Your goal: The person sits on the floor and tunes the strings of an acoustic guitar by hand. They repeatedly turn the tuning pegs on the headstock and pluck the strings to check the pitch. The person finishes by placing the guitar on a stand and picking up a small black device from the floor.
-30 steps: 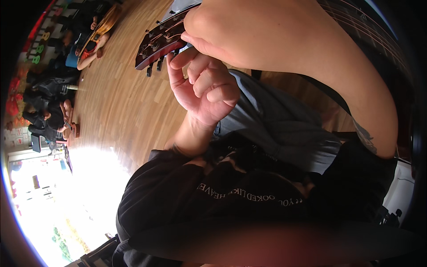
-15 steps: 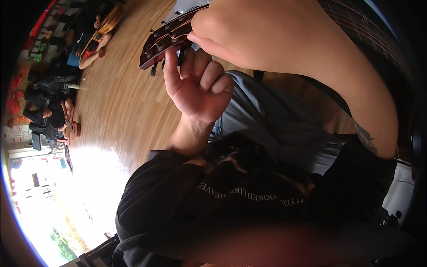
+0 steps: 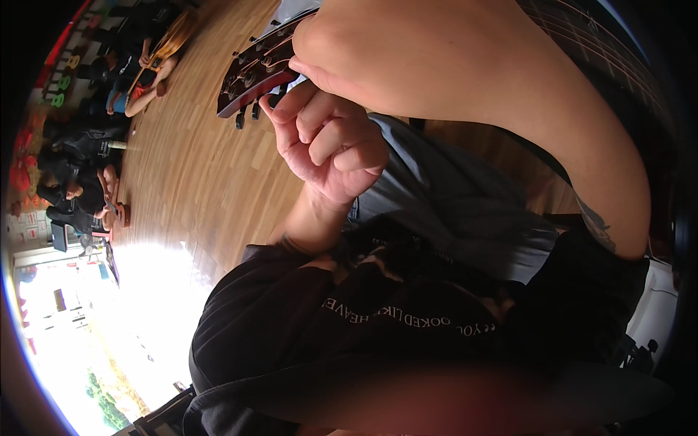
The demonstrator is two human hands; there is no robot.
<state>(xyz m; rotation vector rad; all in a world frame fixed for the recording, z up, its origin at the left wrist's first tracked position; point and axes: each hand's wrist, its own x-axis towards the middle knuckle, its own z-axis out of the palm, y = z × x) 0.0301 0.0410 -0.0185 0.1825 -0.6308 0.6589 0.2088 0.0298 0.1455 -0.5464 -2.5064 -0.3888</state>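
Observation:
A dark red guitar headstock [image 3: 247, 87] with metal tuner posts, copper-coloured strings and black tuning pegs [image 3: 240, 119] spans the upper middle. My left hand [image 3: 327, 149] is palm up below it, fingers curled, thumb and forefinger closed at a peg on the lower edge. My right hand [image 3: 342, 51] reaches in from the right over the headstock and neck, its back to the camera; its thumb lies by the strings, and what its folded fingers grip is hidden. The fretboard [image 3: 582, 36] shows at the upper right behind my forearm.
Wooden floor [image 3: 182, 167] runs left of my legs in grey trousers [image 3: 451, 196]. Along the left wall sit other people [image 3: 87, 196], one with a light wooden guitar [image 3: 167, 43], beside hanging colourful instruments. A bright doorway [image 3: 80, 320] is at lower left, a white object [image 3: 647, 305] at right.
The headstock and my right hand shifted right, then back left. My left hand's fingers straightened somewhat at the peg half a second ago and are now curled again, thumb and forefinger pinching.

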